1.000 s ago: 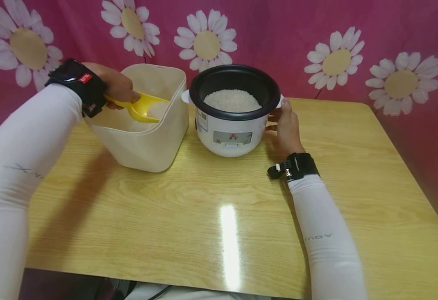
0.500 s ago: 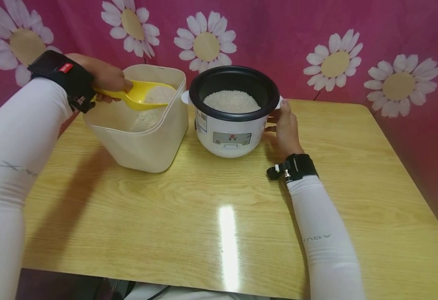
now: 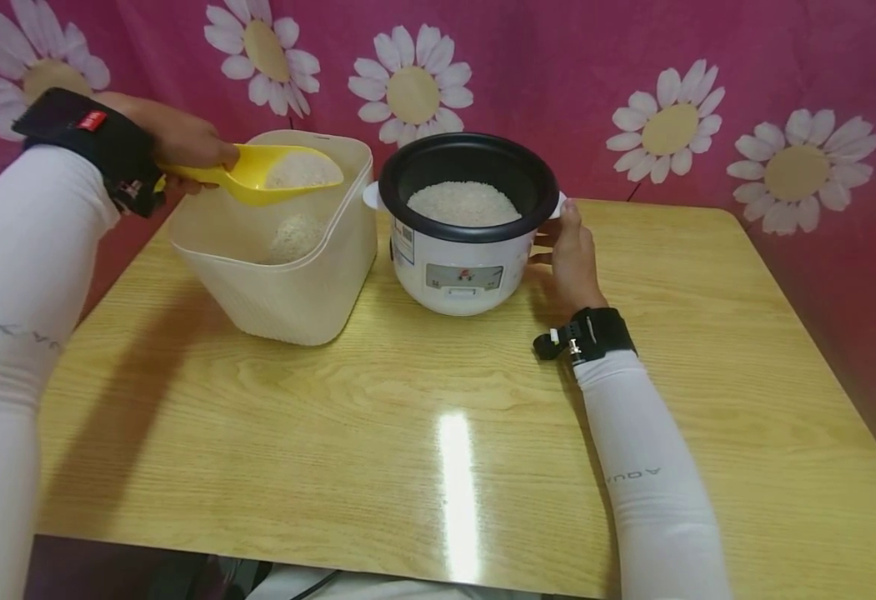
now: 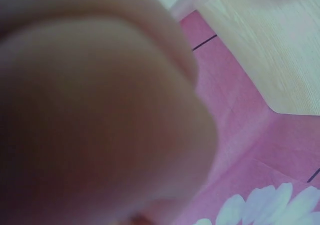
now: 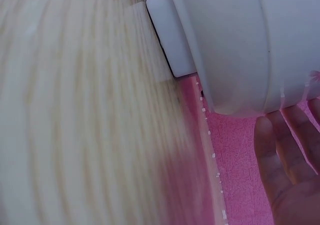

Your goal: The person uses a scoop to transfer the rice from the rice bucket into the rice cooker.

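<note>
My left hand [image 3: 175, 137] grips the handle of a yellow scoop [image 3: 246, 179], which is heaped with white rice [image 3: 302, 169]. The scoop is over the open cream bin [image 3: 295, 292], near the bin's right rim, and more rice shows inside the bin. The left wrist view is mostly filled by the blurred left hand [image 4: 110, 115]. On the right, a white rice cooker [image 3: 415, 275] stands with its black inner pot [image 3: 475, 150] partly filled with rice. My right hand [image 3: 576, 258] touches its right side by the handle; in the right wrist view the extended fingers [image 5: 267, 140] rest against the cooker wall.
The wooden table [image 3: 332, 433] carries the bin and the cooker side by side near its back edge. Behind it hangs a pink curtain [image 3: 543, 83] with large white daisies. A narrow gap separates bin and cooker.
My left hand has risen and moved left, lifting the rice-filled scoop from low inside the bin to about rim height. The right hand and the cooker have stayed in place.
</note>
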A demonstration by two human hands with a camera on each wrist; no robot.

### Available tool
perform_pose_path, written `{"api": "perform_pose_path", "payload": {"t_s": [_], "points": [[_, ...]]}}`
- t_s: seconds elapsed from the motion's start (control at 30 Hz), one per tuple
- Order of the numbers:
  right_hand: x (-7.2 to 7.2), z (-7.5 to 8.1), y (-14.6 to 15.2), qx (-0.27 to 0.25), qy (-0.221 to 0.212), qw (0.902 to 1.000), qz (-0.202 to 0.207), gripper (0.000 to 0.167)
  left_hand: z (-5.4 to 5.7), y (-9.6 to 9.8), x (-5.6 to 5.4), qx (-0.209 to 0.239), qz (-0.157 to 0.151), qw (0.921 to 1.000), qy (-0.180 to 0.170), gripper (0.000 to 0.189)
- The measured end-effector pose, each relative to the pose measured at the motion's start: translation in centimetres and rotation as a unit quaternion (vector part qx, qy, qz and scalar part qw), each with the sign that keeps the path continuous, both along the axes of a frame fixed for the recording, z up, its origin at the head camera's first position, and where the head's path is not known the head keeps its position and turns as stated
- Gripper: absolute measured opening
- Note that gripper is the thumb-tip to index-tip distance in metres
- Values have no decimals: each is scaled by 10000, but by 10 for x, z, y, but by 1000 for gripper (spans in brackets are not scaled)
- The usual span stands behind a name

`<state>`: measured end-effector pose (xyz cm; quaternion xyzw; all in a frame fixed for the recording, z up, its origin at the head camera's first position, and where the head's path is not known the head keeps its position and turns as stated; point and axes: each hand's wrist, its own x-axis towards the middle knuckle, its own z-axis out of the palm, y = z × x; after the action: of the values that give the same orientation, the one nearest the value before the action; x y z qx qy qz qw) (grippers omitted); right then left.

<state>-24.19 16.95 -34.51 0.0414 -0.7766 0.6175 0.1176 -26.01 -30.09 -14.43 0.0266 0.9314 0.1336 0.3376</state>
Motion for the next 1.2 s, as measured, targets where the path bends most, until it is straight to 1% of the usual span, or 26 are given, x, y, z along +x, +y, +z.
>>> {"api": "perform_pose_path", "payload": {"t_s": [0.13,0.27,0.37,0.5,0.57,0.63,0.7,0.87,0.93,0.97,1.03,1.1,1.17,1.2], "points": [[1,1,1,43,11,10000,22,74,4,-4,-5,-60,-309,9995,-73,45],[1,1,3,107,34,9999,60,74,6,-7,-4,38,-174,9998,-44,47],[1,2,4,136,48,9999,72,74,9,-9,-3,72,-174,9998,2,49],[1,2,6,139,1,9999,55,74,15,-6,-1,48,-153,9995,269,50],[1,2,6,136,-9,9999,50,74,17,-2,1,97,-62,9990,426,52],[1,3,6,126,-7,9999,33,74,19,4,3,154,82,9982,576,56],[1,3,6,139,-8,9999,22,75,21,11,6,164,155,9974,684,60],[1,2,5,150,-71,9999,16,76,27,31,9,253,251,9961,810,61],[1,2,5,131,-66,9999,21,77,30,41,10,415,450,9946,834,64],[1,2,5,127,-58,9999,8,77,31,48,10,447,485,9942,852,63],[1,2,4,127,-43,9999,-9,77,35,61,9,445,413,9944,861,62],[1,2,4,112,-54,9999,-8,77,37,75,8,400,278,9945,923,62],[1,2,2,102,-78,9999,-2,76,39,90,7,269,-29,9950,958,59],[1,2,2,99,-78,9999,2,76,39,98,6,247,-97,9947,990,59]]}}
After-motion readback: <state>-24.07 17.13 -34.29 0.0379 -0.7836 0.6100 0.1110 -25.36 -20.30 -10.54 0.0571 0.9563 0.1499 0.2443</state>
